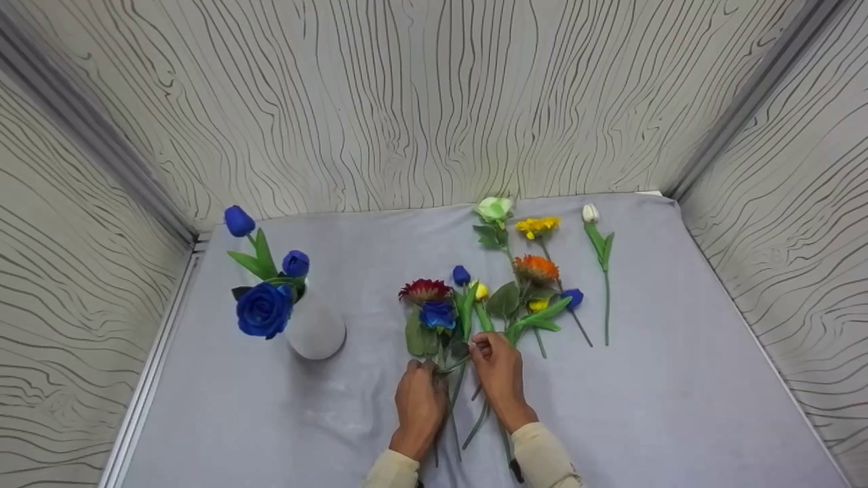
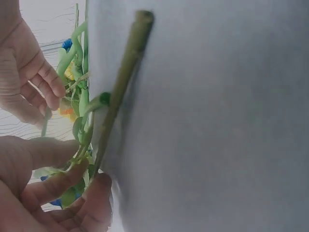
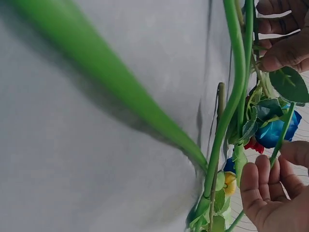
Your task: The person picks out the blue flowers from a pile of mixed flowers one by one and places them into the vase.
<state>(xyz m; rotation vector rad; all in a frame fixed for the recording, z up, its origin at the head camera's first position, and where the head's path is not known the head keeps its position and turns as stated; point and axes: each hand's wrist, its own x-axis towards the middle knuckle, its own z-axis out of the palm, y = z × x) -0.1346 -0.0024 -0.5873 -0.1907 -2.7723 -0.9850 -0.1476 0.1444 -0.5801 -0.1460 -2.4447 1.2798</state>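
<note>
In the head view my left hand grips stems just below a blue rose and a dark red flower. Its thumb and fingers close round thin green stems in the left wrist view. My right hand, close beside it, pinches a thin green strand between thumb and fingers. That strand runs from the bunch across to the right hand. A blue tulip and a yellow tulip lie just beyond the hands. The lower stems fan out between the wrists.
A white vase with blue flowers stands at the left. Right of the hands lie an orange flower, a yellow flower, a pale green rose and a white tulip. Patterned walls enclose the grey-covered table.
</note>
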